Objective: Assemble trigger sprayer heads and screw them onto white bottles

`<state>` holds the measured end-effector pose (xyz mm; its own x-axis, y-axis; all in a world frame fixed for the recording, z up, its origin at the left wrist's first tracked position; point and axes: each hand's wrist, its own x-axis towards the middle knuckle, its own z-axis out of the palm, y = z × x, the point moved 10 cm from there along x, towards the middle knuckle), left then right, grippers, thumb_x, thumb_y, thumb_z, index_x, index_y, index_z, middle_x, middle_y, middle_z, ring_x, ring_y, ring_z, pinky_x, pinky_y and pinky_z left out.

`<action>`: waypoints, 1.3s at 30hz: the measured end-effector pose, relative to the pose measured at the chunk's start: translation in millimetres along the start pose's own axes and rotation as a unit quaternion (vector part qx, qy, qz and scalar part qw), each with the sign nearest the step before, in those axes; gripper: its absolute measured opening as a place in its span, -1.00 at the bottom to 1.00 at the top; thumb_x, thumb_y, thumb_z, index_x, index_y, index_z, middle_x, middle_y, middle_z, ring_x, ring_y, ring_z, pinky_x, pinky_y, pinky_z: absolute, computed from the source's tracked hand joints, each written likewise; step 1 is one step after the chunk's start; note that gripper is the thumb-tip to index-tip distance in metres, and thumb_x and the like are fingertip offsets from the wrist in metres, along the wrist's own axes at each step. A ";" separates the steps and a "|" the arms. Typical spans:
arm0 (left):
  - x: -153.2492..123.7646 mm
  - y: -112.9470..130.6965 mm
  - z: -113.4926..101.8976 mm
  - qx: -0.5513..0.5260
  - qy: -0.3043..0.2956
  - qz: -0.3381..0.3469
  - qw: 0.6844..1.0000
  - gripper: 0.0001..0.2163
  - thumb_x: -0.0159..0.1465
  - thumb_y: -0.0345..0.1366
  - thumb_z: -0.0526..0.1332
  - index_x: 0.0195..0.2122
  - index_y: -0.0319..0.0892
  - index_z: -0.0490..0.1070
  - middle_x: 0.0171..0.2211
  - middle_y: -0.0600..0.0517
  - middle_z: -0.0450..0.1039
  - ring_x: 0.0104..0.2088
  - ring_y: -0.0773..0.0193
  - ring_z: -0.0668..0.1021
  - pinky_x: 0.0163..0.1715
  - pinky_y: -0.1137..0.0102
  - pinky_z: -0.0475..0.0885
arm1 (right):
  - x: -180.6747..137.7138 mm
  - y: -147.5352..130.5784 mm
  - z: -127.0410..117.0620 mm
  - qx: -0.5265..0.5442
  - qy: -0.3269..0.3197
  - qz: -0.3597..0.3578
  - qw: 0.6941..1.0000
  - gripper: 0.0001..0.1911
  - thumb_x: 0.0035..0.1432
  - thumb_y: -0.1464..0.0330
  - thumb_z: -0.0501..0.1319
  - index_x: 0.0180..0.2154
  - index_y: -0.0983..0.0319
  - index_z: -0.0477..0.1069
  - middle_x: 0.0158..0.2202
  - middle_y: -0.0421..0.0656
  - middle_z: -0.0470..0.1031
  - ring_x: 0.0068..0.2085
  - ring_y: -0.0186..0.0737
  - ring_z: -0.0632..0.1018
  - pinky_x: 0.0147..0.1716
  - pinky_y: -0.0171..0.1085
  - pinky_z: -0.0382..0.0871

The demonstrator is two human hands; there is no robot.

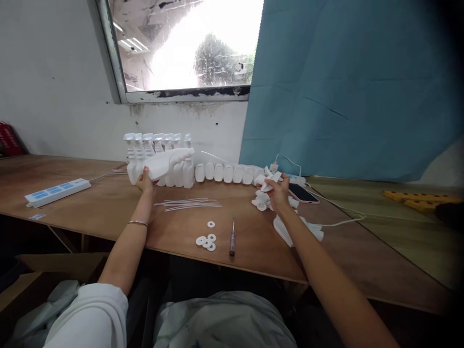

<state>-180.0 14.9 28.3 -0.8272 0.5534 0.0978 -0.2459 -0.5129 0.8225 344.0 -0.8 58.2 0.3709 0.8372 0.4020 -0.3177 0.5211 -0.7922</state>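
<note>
My left hand is closed round the base of a white spray bottle, which lies tilted in the air with its neck toward the right. Behind it stands a row of white bottles with trigger-like tops. My right hand grips a white plastic trigger head above a pile of similar white parts. Near the front edge of the table lie several flat white washers and a screwdriver. Thin white tubes are spread between my hands.
A row of white plastic shells runs along the back of the wooden table. A power strip lies at the left. At the right are a phone, a white cable and another white bottle-like piece.
</note>
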 end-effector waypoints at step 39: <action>-82.9 -13.3 94.9 0.101 -0.288 0.014 0.952 -0.58 -0.17 0.03 0.28 -0.49 -0.25 0.31 -0.61 0.14 0.19 -0.60 0.47 0.30 -0.64 0.52 0.36 | -41.5 -0.9 54.9 -0.193 -0.108 -0.102 0.970 -0.55 -0.31 0.42 0.29 -0.25 0.21 0.30 -0.35 -0.24 0.40 -0.34 -0.31 0.41 -0.26 -0.26 0.31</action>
<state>-60.3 38.1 62.4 -0.4041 0.8392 0.3639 -0.0781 -0.4280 0.9004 281.0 -26.9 67.5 0.1870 0.7601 0.6223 0.1097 0.6133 -0.7822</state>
